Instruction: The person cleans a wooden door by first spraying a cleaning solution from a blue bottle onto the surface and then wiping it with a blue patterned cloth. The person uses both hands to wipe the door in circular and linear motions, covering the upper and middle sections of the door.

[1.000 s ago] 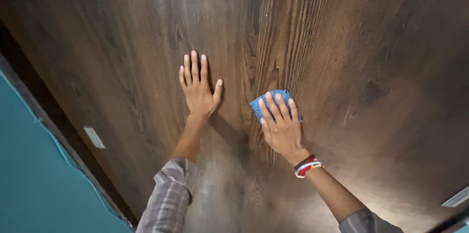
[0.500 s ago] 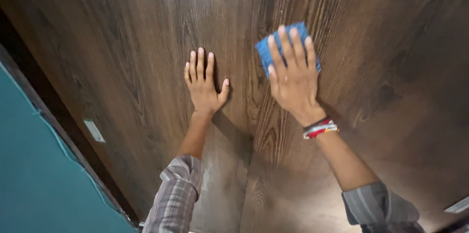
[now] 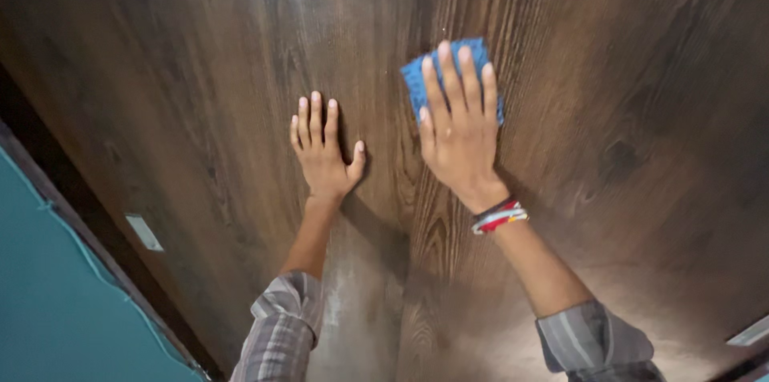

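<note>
A dark brown wood-grain door [image 3: 609,70] fills most of the view. My left hand [image 3: 322,150] lies flat on it, fingers together and pointing up, holding nothing. To its right and slightly higher, my right hand [image 3: 458,127] presses a small blue cloth [image 3: 416,79] flat against the wood, fingers spread over it. Most of the cloth is hidden under the fingers. Coloured bands circle my right wrist [image 3: 498,216], and both arms wear grey striped sleeves.
The dark door frame [image 3: 60,190] runs diagonally at the left, with a small pale metal plate [image 3: 144,232] set in it. A teal wall [image 3: 48,294] lies beyond it at the lower left. Another pale metal piece [image 3: 749,332] shows at the lower right edge.
My right hand slid the blue cloth upward across the door, from level with the left hand's wrist to above its fingertips. The left hand stayed flat in place.
</note>
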